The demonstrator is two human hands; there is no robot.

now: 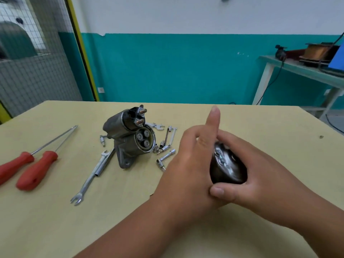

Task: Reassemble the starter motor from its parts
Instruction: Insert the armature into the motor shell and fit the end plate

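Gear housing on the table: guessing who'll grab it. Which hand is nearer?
Left. The left hand sits right of the gear housing, not touching; the right hand is farther right, across the motor body both grip.

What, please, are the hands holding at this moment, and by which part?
The left hand and right hand grip the dark motor housing by its round side wall.

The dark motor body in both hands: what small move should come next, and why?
Probably carry the motor body toward the gear housing on the table: its open end shows three bare gears, and the left hand and right hand grip the body.
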